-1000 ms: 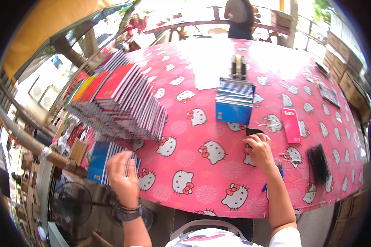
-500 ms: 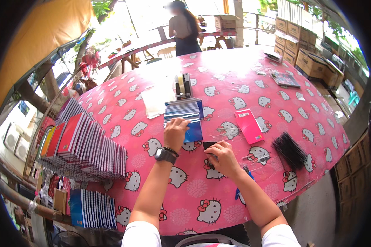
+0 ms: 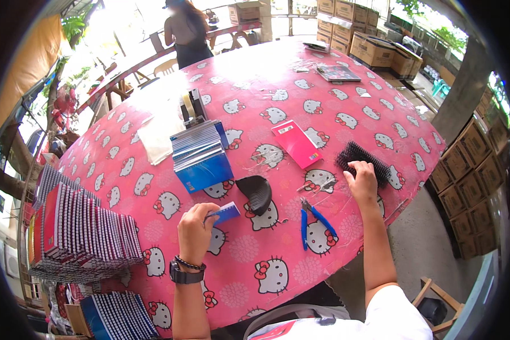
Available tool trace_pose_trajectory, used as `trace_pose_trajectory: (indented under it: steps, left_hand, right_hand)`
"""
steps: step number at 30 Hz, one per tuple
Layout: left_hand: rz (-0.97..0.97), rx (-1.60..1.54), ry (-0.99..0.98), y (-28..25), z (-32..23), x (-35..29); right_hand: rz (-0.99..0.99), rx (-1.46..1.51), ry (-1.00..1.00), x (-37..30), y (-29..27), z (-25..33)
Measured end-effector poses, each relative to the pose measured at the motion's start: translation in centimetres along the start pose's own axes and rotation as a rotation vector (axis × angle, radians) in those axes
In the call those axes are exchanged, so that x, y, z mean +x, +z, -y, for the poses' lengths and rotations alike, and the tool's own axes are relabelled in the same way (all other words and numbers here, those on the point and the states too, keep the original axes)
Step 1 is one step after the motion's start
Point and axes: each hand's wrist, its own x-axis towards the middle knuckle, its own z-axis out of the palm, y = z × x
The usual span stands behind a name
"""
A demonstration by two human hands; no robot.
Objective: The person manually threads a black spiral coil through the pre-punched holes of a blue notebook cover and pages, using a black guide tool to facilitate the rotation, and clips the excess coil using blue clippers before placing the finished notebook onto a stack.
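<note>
My left hand (image 3: 195, 229), with a dark watch and a beaded bracelet at its wrist, grips a thin blue notebook (image 3: 228, 213) by its left end, low over the table. Farther off stands a row of blue notebooks (image 3: 201, 164) packed together. My right hand (image 3: 364, 180) is at the near side of a pile of black spiral binding coils (image 3: 354, 153). Its thumb and fingers are apart, with the fingertips against the coils. A black curved, ribbed pad (image 3: 256, 192) lies between my hands. Blue-handled pliers (image 3: 317, 224) rest nearer my right forearm.
A pink notebook cover (image 3: 297, 144) lies mid-table. Tall stacks of spiral notebooks (image 3: 88, 232) line the left edge, with blue ones (image 3: 116, 314) below. A tape dispenser (image 3: 194, 107) and white paper (image 3: 156, 139) are behind. Cartons (image 3: 464, 187) stand at right; a person (image 3: 188, 34) is beyond the table.
My left hand has come nearer from the blue notebooks with one in its grip. Leaving the black pad, my right hand has moved right to the coils. The view has shifted to the right.
</note>
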Motion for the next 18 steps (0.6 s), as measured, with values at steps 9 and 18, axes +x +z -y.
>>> trace_pose_trajectory:
  steps: [9,18]
  left_hand:
    - [-0.104,0.134,0.307,0.2,0.6,-0.8]
    - [-0.107,0.134,0.344,-0.5,0.7,-0.5]
  right_hand:
    - [0.151,-0.052,-0.129,0.6,2.4,0.9]
    - [0.116,0.006,-0.181,2.7,0.2,0.8]
